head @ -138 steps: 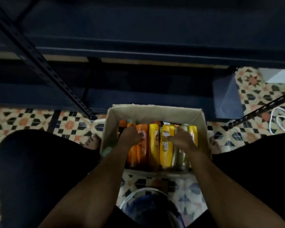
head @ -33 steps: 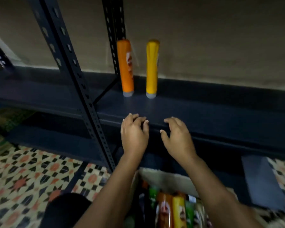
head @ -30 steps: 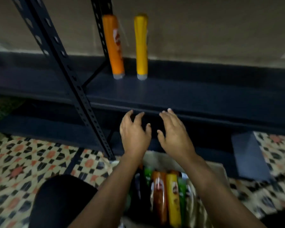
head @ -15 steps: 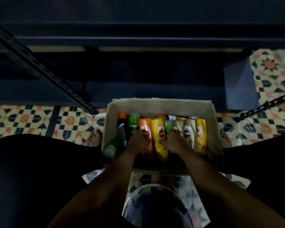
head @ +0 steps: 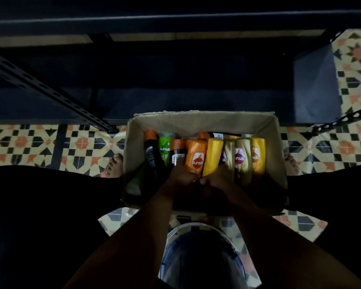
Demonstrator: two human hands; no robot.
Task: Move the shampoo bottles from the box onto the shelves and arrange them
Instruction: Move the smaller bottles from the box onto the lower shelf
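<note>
Cardboard box (head: 204, 122) sat on the tiled floor just near of the dark shelves (head: 175, 65). Inside it, the left hand (head: 180, 177) gripped the orange bottle (head: 196, 156) and the right hand (head: 218, 179) the yellow bottle (head: 213, 156). Lifting both straight up looked wisest, clear of neighbouring bottles and the box's far wall.

Orange bottle (head: 196, 156), yellow bottle (head: 213, 156) and green bottle (head: 165, 150) fill the tan box (head: 202, 123) on a cream, black and orange star-patterned floor (head: 50, 146), beside dark navy shelves (head: 175, 84).
</note>
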